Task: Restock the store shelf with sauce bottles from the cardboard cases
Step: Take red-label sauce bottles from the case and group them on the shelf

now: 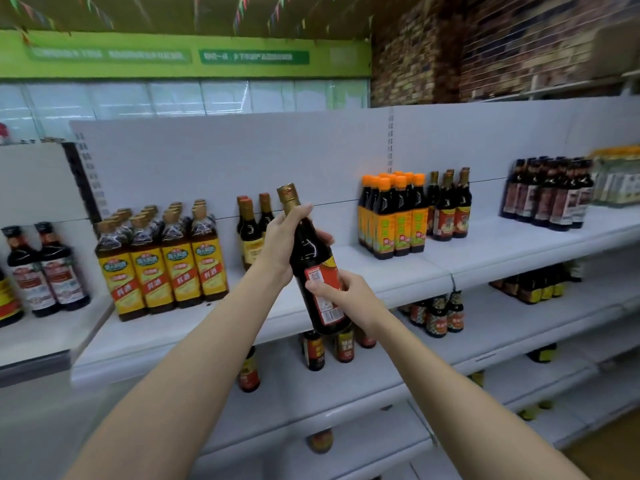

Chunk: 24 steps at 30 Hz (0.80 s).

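Note:
A dark sauce bottle (pixel 313 261) with a gold cap and a red-orange label is held tilted in front of the top shelf (pixel 381 268). My left hand (pixel 280 242) grips its neck and shoulder. My right hand (pixel 341 294) holds the lower body over the label, thumb on the white barcode patch. Just behind the held bottle stand a few matching dark bottles (pixel 251 226) with gold caps on the shelf. No cardboard case is in view.
Yellow-labelled bottles (pixel 162 261) stand in rows to the left, orange-capped bottles (pixel 393 216) and dark bottles (pixel 450 206) to the right, more dark bottles (pixel 549 195) farther right. Lower shelves (pixel 381 379) hold scattered small bottles (pixel 329 344). Bare shelf lies between the groups.

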{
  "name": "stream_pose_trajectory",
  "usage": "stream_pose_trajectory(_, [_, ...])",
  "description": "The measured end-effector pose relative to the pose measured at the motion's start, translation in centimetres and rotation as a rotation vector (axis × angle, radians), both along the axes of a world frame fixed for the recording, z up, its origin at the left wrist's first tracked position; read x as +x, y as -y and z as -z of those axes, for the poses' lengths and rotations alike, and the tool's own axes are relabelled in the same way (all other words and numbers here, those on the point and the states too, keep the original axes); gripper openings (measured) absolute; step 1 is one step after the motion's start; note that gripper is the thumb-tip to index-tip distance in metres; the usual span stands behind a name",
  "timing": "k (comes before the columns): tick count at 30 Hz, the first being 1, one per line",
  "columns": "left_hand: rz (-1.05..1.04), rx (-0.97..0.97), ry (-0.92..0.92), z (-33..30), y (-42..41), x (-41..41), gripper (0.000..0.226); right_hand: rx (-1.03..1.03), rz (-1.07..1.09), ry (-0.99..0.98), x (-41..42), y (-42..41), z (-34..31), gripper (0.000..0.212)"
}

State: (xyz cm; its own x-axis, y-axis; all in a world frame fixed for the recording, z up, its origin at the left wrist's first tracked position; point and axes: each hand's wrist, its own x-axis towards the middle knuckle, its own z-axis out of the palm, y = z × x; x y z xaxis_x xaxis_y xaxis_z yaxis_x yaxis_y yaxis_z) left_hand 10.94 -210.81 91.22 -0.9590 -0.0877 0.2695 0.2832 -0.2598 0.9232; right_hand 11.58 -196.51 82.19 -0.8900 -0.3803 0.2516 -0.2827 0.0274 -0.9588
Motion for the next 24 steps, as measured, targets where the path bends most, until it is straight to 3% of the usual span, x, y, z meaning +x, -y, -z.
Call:
stream_pose_trajectory(2, [0.033,-0.085,-0.014,-0.7,-1.9,-1.6,0.033,-0.046,0.076,-0.011,-0.9,-1.1,-0.1,0.042])
stream_pose_trajectory(8, [0.022,-0.169,0.099,-2.8,-7.9,-6.2,0.023,0.007,0.350,-0.075,-4.1,-5.2,0.8,0.057])
stream_pose_trajectory(17, [-0.093,-0.378,-0.096,-1.8,-18.3,-15.6,0.041,-0.007,0.342,-0.129,-14.3,-13.3,1.7,0.070])
stream_pose_trajectory(24, [-0.277,-0.182,-0.071,-0.1,-26.3,-24.8,0.041,0.123,0.242,-0.140,-25.5,-22.7,2.0,0.068])
